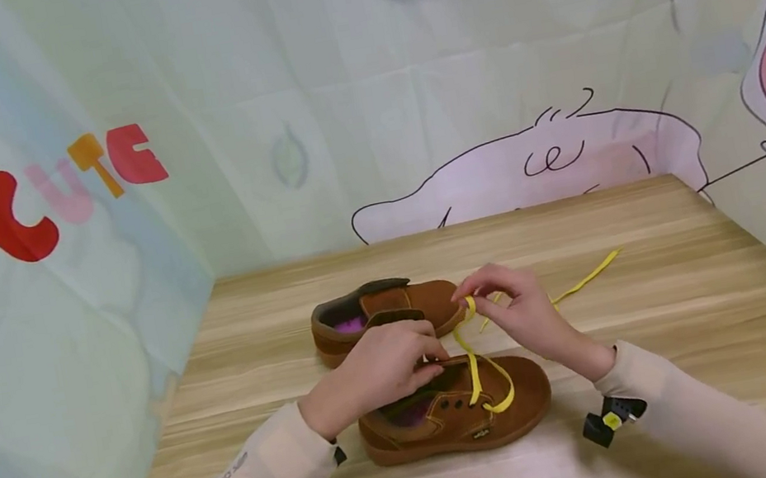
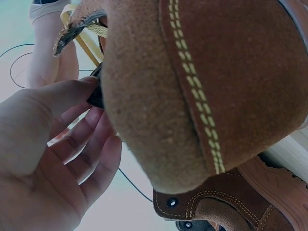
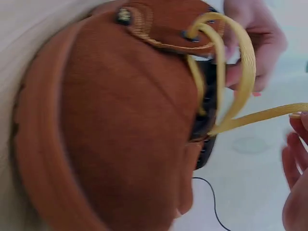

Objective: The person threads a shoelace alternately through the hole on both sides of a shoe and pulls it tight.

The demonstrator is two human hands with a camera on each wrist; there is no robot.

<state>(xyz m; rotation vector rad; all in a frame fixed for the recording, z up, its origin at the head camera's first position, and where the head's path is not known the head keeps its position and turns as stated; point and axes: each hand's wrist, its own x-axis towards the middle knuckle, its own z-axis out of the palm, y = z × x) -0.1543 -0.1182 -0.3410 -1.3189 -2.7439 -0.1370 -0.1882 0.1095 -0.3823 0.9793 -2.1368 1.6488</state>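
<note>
"Brown shoe (image 1: 526, 385), nearer of two, well in from the tabletop's (image 1: 694, 256) far edge! What's held?"
"Right hand (image 1: 522, 310) pinches its yellow lace (image 1: 476, 379); left hand (image 1: 387, 359), fingers loosely curled, pinches its dark edge (image 2: 96, 99)!"

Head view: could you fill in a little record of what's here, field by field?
Near shoe: brown, sole down on the table
Far shoe: brown, behind it, no lace seen in it
Yellow lace: threaded through the near shoe
Left hand: pinches a dark flap at the near shoe's opening
Right hand: pinches the yellow lace
Loose strand: yellow, on the table; separate lace or not, unclear
Backdrop: cloth, lettered CUTE
</note>
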